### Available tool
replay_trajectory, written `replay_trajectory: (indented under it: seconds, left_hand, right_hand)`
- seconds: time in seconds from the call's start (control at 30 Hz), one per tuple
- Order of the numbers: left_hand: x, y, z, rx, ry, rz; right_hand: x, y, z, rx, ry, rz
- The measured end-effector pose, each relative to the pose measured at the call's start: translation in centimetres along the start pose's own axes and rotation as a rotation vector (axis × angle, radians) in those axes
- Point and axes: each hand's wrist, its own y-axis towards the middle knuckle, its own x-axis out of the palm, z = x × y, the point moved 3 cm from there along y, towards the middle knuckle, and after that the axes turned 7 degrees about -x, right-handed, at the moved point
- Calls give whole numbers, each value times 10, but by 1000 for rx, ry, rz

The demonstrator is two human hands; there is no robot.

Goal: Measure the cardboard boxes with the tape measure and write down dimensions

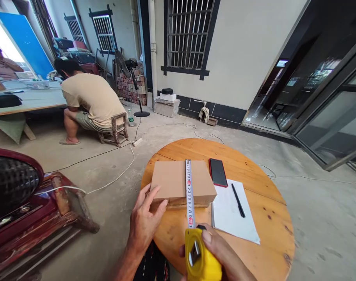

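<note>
Left, we see a person [90,93] on a stool [119,127]; our half-open left hand [144,220] touches the brown box [170,179] on the round wooden table [264,195]; our right hand [226,251] grips the yellow tape measure [207,263], blade [189,193] across the box; then paper [232,220], glass door [327,121].

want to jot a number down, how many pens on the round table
1: black pen on the white paper, right of the brown box; any behind it would be hidden.
</note>
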Motion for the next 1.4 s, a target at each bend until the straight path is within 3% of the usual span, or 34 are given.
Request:
replay_trajectory:
  seconds: [0.43, 0.67, 0.87, 1.17, 1.3, 1.4]
  left_hand:
    - [6, 4, 6, -12, -12, 13]
    - [6, 5, 8, -23, -27, 2]
    - [7, 4, 7, -42, -54, -9]
    - [8, 5, 7, -60, -47, -2]
    - [10, 5, 6, -60, -59, -8]
    - [8, 6, 7, -60, -55, -21]
  right_hand:
    - [1, 6, -4, 65, 16, -10]
    - [-2, 3, -1, 82, 43, 90]
    - [4, 6, -8, 110, 7, -3]
    - [3, -1, -5, 183, 30, 16]
    - [3, 1, -3, 163, 21, -4]
    - [-3, 3, -5, 56, -76, -70]
